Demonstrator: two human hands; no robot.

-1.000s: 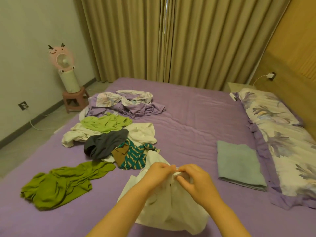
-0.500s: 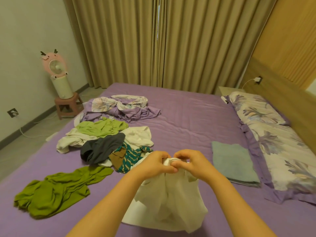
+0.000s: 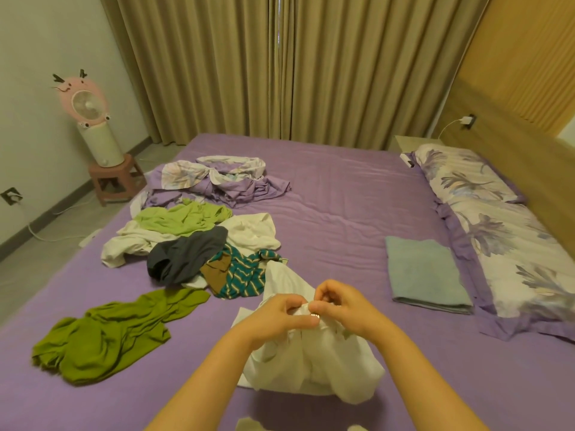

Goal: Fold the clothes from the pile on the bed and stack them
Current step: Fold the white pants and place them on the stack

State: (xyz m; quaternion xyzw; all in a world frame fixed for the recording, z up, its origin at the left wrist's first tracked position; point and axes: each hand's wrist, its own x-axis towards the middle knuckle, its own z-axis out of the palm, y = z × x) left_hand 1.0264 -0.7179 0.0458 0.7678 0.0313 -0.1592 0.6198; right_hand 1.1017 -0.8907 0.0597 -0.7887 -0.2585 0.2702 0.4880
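Observation:
A white garment (image 3: 314, 362) hangs bunched in front of me over the purple bed (image 3: 336, 206). My left hand (image 3: 280, 315) and my right hand (image 3: 345, 306) pinch its top edge side by side, fingers curled into the cloth. Left of them lies the pile of clothes (image 3: 199, 244): light green, white, dark grey and teal-striped pieces. An olive green garment (image 3: 109, 334) lies apart at the near left. A folded grey-green item (image 3: 426, 275) rests flat on the right, beside the pillow.
A floral pillow (image 3: 497, 231) runs along the wooden headboard on the right. A crumpled floral and purple sheet (image 3: 224, 181) lies behind the pile. A pink fan (image 3: 87, 104) stands on a stool (image 3: 115, 181) by the left wall. Curtains hang behind the bed.
Both hands stay together at the white garment's top edge, shifting their pinch slightly. The camera has tilted a little, and the garment hangs much as before.

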